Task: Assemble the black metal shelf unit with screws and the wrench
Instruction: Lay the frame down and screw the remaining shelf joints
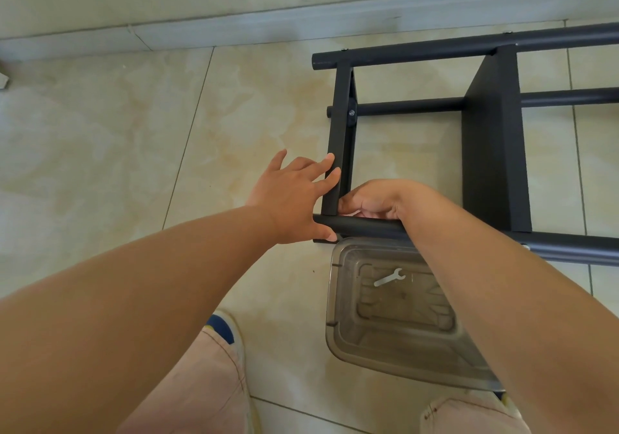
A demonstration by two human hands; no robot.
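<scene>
The black metal shelf unit (489, 138) lies on its side on the glossy beige tiled floor (134, 132), and I judge it well along: two flat shelf panels already sit between the round black tube legs, and a silver screw (351, 112) shows at the end panel's joint with the middle tube. What seems left is the near corner I am working at, plus whatever lies off to the right, out of view. My left hand (294, 199) has an open grip, straight fingers pressing on the end panel and thumb under the nearest black tube (365, 226). My right hand (375, 199) curls in at that same corner just above the tube; its fingertips pinch near the joint, but I cannot tell whether they hold a screw. The small silver wrench (389, 277) lies unused in the clear plastic tub (338, 333), just below the tube and under my right forearm.
</scene>
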